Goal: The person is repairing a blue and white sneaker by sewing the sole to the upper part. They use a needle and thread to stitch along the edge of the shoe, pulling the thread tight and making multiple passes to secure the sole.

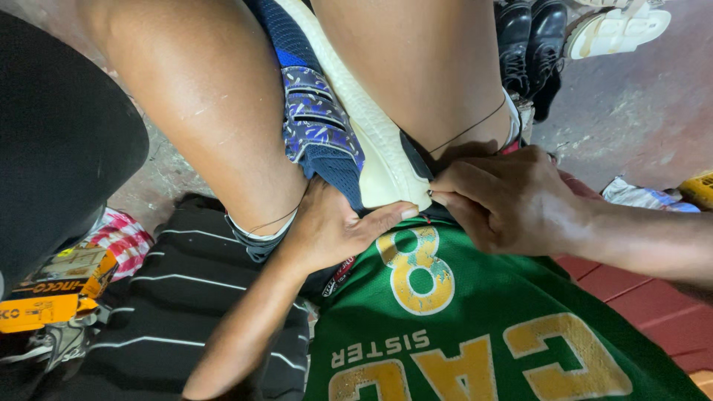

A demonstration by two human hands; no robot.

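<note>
A blue mesh shoe (pixel 321 126) with a thick white sole (pixel 375 148) is wedged between my bare knees, heel end toward me. My left hand (pixel 330 230) cups the shoe from below, thumb pressed against the sole's end. My right hand (pixel 512 200) has its fingertips pinched together at the sole's edge. A thin dark thread (pixel 469 130) runs from those fingertips up across my right thigh. What the fingertips pinch besides the thread is hidden. A green jersey (pixel 483 319) with yellow print lies over my lap under both hands.
A black cloth with white stripes (pixel 186 297) lies to the left, beside a yellow and black carton (pixel 52 293) and a red-and-white striped cloth (pixel 122 238). Black shoes (pixel 529 37) and a white sandal (pixel 616 30) stand on the concrete floor at the top right.
</note>
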